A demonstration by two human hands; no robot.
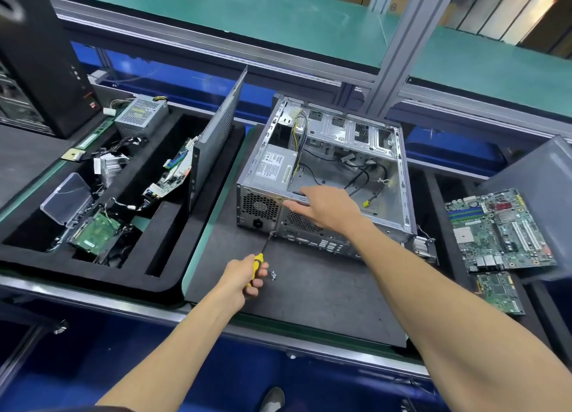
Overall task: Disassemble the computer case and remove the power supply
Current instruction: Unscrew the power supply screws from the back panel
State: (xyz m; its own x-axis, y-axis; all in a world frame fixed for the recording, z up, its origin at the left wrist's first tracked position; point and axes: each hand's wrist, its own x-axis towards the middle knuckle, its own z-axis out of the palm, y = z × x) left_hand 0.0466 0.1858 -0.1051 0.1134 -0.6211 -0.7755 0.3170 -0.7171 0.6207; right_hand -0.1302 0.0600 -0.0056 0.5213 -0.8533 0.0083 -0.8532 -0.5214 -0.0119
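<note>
— Any room around the computer case (328, 176)?
— Open surface (309, 294) near it; screws (273, 275) lie there.
— The hands?
— Left hand (244, 277) grips a screwdriver (261, 257), tip seemingly at the case's rear. Right hand (328, 209) holds the rear top edge, just right of the power supply (274, 167).

Your left hand (244, 275) grips a yellow screwdriver (257, 264), its tip at the rear panel of the open computer case (328, 176) mid-bench. Your right hand (325, 209) holds the case's top rear edge beside the power supply (274, 168). Loose screws (273, 275) lie near the bench's front edge.
</note>
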